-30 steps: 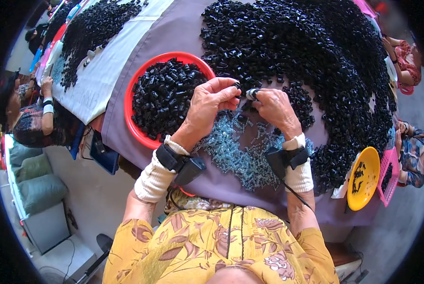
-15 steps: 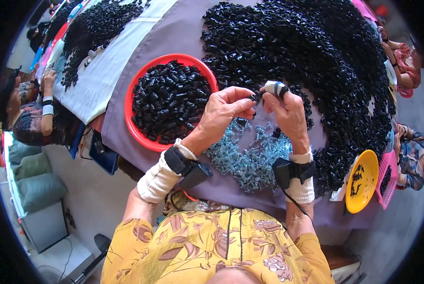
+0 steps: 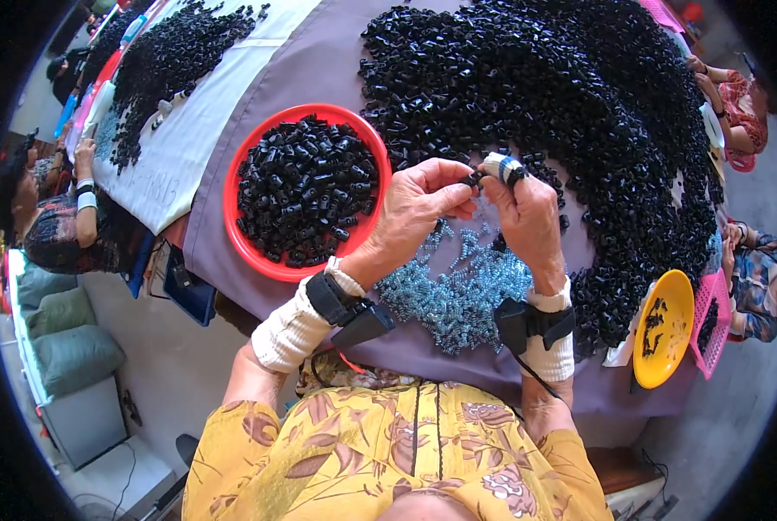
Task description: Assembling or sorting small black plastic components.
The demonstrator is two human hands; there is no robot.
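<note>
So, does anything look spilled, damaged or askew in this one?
Nothing looks clearly damaged or spilled; the black pieces lie heaped on the purple cloth. The yellow plate at the right looks tilted, though the fisheye may cause that.

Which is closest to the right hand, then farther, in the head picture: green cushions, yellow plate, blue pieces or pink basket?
From the right hand:
1. Blue pieces, just below-left
2. Yellow plate, to the right
3. Pink basket, right of the plate
4. Green cushions, far left
</note>
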